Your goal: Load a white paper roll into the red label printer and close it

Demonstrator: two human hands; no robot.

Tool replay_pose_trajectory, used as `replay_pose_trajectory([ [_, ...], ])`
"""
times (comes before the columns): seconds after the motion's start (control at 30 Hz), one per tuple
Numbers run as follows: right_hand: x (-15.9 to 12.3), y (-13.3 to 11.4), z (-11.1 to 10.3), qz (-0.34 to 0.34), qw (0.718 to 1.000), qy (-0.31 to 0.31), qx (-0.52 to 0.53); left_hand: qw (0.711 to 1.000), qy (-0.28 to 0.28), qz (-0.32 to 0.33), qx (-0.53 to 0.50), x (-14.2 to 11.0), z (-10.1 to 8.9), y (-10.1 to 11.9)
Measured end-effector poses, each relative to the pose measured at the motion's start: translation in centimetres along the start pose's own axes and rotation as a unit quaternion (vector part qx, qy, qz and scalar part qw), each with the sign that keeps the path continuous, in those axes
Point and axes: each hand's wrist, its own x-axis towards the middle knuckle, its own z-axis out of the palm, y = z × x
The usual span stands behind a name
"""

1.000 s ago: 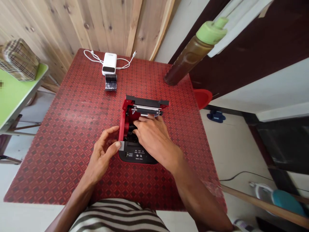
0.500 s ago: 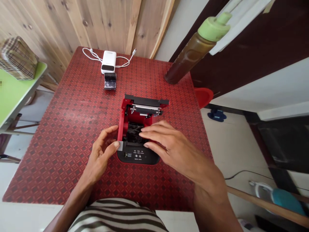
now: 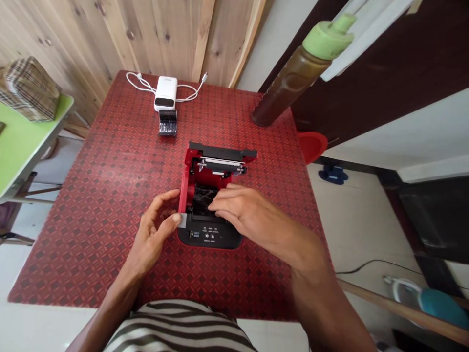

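Observation:
A red and black label printer, its lid raised, stands on the patterned red table. Inside its bay lies shiny black crinkled material, partly covered by my right hand. My left hand grips the printer's left side, thumb on the front corner by a small grey strip and fingers along the red wall. My right hand reaches over the right wall with its fingers drawn together, tips down at the black material. What lies between those fingertips is hidden.
Behind the printer are a small black roll and a white power bank with a white cable. A tall bottle with a green cap stands at the back right. A plaid bag sits on a green table at left.
My right hand's fingers have closed together and dipped into the bay. My left hand keeps its place on the printer. The view has shifted slightly.

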Motion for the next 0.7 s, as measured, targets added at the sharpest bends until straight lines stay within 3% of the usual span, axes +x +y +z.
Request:
replay_pose_trajectory([
  [0.1,0.6,-0.3,-0.4,-0.001,0.999,-0.03,-0.015,1.0,-0.001,0.003,0.003,0.0,0.0,0.2],
  [0.2,0.7,-0.2,-0.4,0.002,1.0,-0.006,-0.021,1.0,-0.002,0.002,0.004,-0.1,0.1,0.5],
  [0.47,-2.4,-0.6,1.5,-0.02,0.975,0.221,-0.017,0.999,0.008,0.015,-0.043,0.4,-0.6,-0.3],
  [0.57,-3.5,-1.4,2.6,-0.025,0.96,0.271,-0.06,0.997,0.045,0.068,-0.011,1.8,-0.5,1.4],
  [0.7,-4.5,-2.4,4.0,-0.026,0.946,0.297,-0.125,0.983,0.036,0.179,0.027,5.0,0.7,5.1],
])
